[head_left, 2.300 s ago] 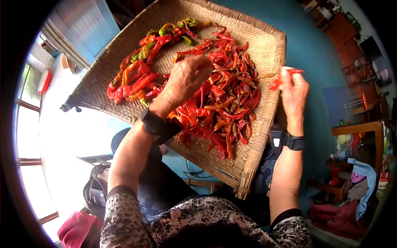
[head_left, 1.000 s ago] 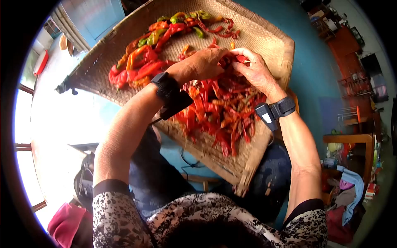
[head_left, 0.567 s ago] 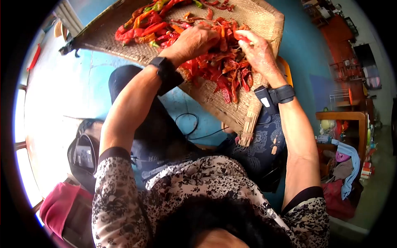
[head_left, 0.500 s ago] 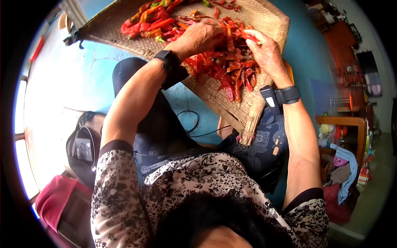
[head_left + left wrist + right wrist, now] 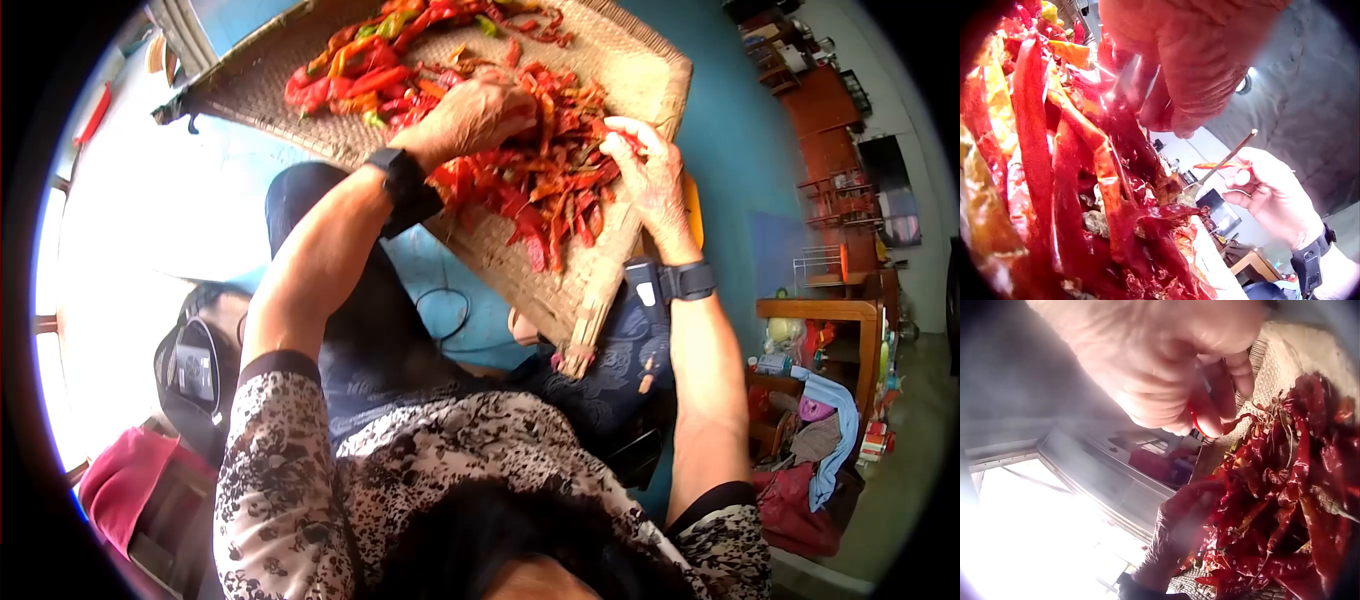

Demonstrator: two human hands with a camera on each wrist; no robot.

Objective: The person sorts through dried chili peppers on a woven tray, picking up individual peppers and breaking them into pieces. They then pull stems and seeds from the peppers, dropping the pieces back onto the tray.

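Note:
Over the middle of the woven tray (image 5: pixel 560 300), the left hand (image 5: pixel 475 115) has its fingers curled into the red chili peppers (image 5: pixel 540 190). Its curled fingers grip a dark red pepper (image 5: pixel 1129 134) in the left wrist view, where the hand (image 5: pixel 1191 56) partly hides it. Near the tray's right side the right hand (image 5: pixel 650 180) pinches a small red pepper between thumb and fingertips. The left wrist view shows this pepper (image 5: pixel 1219 165) as thin and orange-red. In the right wrist view the hand (image 5: pixel 1166 362) hides most of it.
Larger red and orange peppers (image 5: pixel 350 85), some partly green, lie at the tray's upper left. The tray's near corner lies over the person's lap. A black bag (image 5: pixel 195 360) stands at left, a wooden chair (image 5: pixel 820 310) with cloths at right.
Since the oldest view, the right hand has moved from beyond the tray's right edge to over its right side. Most recently it has drawn slightly nearer the body, away from the left hand.

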